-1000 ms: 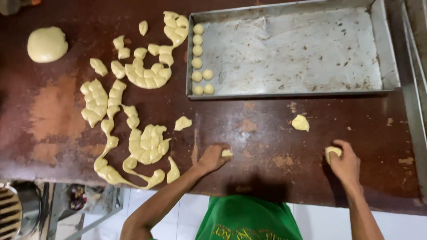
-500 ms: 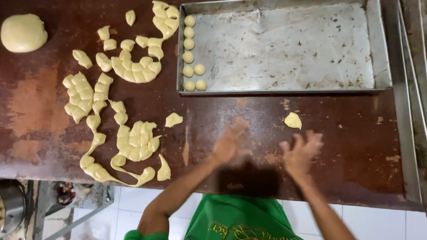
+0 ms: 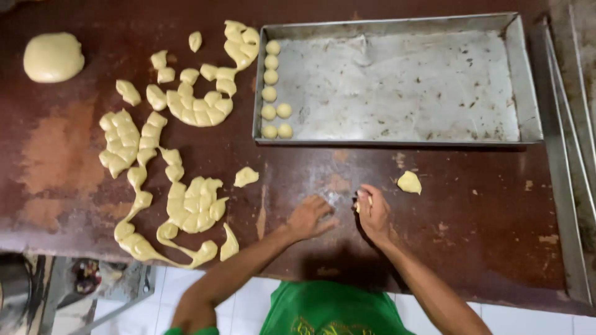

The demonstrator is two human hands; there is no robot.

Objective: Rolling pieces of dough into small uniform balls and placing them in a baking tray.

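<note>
Right hand's grip [image 3: 374, 214] curls around a small piece of pale dough, part of it peeking out at the fingertips, while the left hand [image 3: 310, 217] lies flat and open on the worktop [image 3: 484, 211], holding nothing. Half a second ago both hands were raised and blurred together in mid-roll; a second ago they were well apart, each on its own bit of dough. Now they rest side by side below the tray. On the metal tray [image 3: 397, 87], seven rolled balls [image 3: 270, 77] sit along the left wall, unchanged. Cut dough pieces [image 3: 192, 205] spread to the left. One loose lump [image 3: 409, 182] waits just beside the right hand.
</note>
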